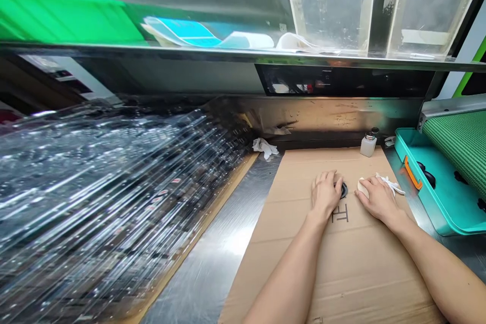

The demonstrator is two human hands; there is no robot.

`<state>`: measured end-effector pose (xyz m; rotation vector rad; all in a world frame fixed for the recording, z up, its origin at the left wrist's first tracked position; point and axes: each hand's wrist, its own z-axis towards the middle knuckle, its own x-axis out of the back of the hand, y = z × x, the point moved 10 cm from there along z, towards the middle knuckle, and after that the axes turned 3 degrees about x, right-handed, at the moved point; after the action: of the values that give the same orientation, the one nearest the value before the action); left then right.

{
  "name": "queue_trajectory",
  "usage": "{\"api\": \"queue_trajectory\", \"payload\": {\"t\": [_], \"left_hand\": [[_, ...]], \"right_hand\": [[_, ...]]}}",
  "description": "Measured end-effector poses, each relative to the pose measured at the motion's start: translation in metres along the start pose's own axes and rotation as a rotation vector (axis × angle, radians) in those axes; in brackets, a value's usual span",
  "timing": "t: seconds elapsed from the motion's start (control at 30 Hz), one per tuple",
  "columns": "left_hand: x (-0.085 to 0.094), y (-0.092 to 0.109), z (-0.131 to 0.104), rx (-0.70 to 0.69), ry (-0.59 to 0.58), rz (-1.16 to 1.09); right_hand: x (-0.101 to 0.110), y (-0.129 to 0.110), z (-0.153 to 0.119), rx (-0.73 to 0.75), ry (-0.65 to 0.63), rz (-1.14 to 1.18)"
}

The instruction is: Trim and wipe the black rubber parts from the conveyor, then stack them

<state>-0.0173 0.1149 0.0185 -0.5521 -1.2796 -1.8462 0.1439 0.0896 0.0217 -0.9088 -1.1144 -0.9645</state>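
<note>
Forearms (292, 268) extended over cardboard (292, 202), dark round part (344, 190) held thumb-side by curled left hand (325, 195), white cloth (363, 188) gripped under half-curled right hand (379, 199)

A metal shelf (212, 53) crosses the upper frame. Below it, a steel panel (322, 117) backs the metal worktop (212, 258), glare-lit at lower centre. A green belt (461, 136) sits at right.
</note>
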Motion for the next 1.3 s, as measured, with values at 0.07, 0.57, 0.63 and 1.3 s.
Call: {"api": "queue_trajectory", "payload": {"t": [0.07,0.57,0.63,1.3], "left_hand": [[-0.002,-0.011,0.002,0.055,0.000,0.054],[-0.019,-0.034,0.000,-0.094,-0.273,0.069],[-0.018,-0.036,0.003,-0.073,-0.243,0.087],[-0.017,-0.110,0.074,-0.136,-0.324,0.209]], "right_hand": [[0.000,0.001,0.000,-0.020,0.001,0.004],[-0.005,0.001,0.000,-0.036,-0.027,0.034],[-0.005,0.000,0.000,-0.038,-0.030,0.050],[-0.006,-0.006,0.001,-0.064,-0.002,0.181]]}}
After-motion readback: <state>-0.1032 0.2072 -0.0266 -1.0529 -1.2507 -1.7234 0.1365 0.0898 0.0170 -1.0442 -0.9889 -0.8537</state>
